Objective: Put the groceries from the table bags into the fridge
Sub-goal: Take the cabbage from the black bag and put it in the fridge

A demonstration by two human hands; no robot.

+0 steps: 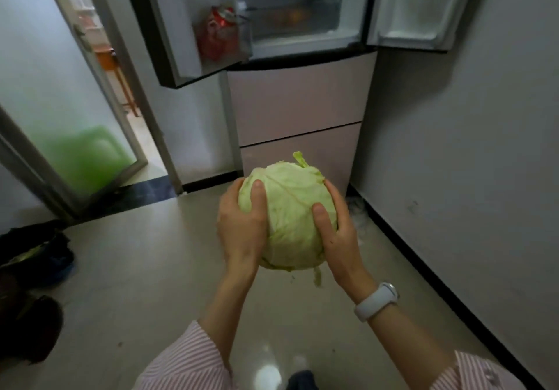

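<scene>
A pale green cabbage [290, 208] is held in front of me above the floor. My left hand [242, 229] grips its left side with the thumb across the front. My right hand [335, 232] grips its right side the same way; a white watch sits on that wrist. Ahead stands the fridge [299, 102] with both upper doors swung open. Its left door shelf holds a red package [219, 32]. Inside, a clear drawer shows something orange [292, 16]. The pink lower drawers are closed.
A grey wall [469, 147] runs along the right, close to the fridge. On the left a frosted glass door [75, 117] stands ajar, with a green shape behind it. Dark bags and shoes [33, 256] lie on the floor at the left.
</scene>
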